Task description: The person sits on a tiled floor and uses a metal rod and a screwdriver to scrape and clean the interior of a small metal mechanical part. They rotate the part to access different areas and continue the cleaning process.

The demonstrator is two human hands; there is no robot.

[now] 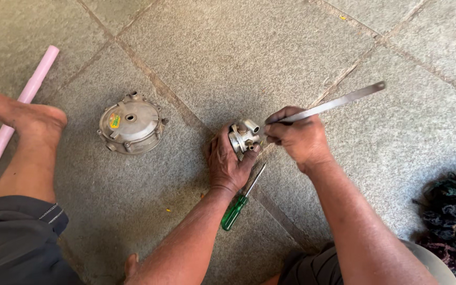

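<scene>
At the centre of the frame, the left hand (227, 163) grips a small cast-metal body with short tube stubs (244, 136), held on the rough grey stone-tile floor (228, 58). The right hand (299, 138) clasps one long flat steel strip (327, 105), its end at that part. One green-handled screwdriver (240, 202) lies below. One round ribbed metal cover (130, 126) sits centre-left; one pink stick (14, 113) upper left.

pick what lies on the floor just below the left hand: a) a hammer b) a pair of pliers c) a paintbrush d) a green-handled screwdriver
d: a green-handled screwdriver lies on the stone floor just below the left hand, which grips a small metal part.
</scene>
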